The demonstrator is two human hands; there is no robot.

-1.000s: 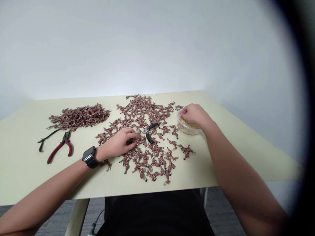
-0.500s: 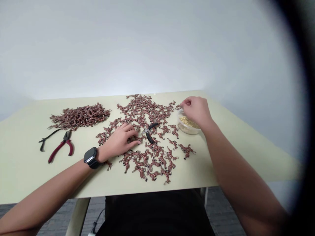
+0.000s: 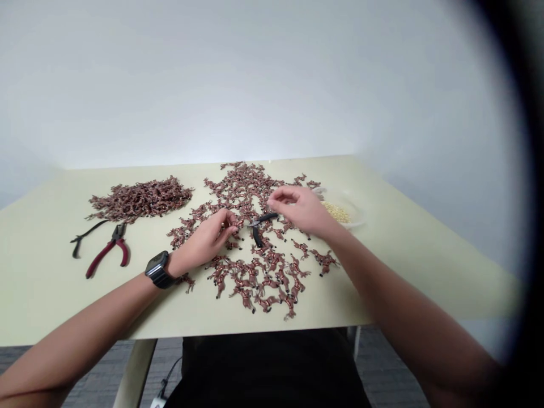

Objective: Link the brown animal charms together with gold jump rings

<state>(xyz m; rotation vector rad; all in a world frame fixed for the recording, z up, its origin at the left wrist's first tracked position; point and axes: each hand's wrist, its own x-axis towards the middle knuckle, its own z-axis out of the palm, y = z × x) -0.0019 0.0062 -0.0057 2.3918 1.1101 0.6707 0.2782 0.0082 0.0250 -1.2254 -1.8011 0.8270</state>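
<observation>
Brown charm (image 3: 230,231) sits pinched under the fingertips of the left hand (image 3: 206,241), low against the table (image 3: 425,238) in the middle of the spread of charms (image 3: 255,272); the right hand (image 3: 300,209) hovers just across from it with thumb and forefinger closed together — whatever lies between them is too small to make out. Small black-handled pliers (image 3: 259,225) lie between the two hands, one handle just under the right fingers; whether they touch cannot be told.

The likeliest slip, I judge, is at that right pinch; anything tiny dropped there would vanish among the crowded charms. The held charm lies close against its neighbours, so lifting it may drag others along. The right forearm passes low over the nearest charms, which lie near the table's front edge — a careless sweep could push some off. The clear dish (image 3: 342,214) of gold bits stands just behind the right wrist; a backward knock could scatter them. The heap of charms (image 3: 140,198) and red-handled pliers (image 3: 108,252) lie well apart to the left, out of harm.
</observation>
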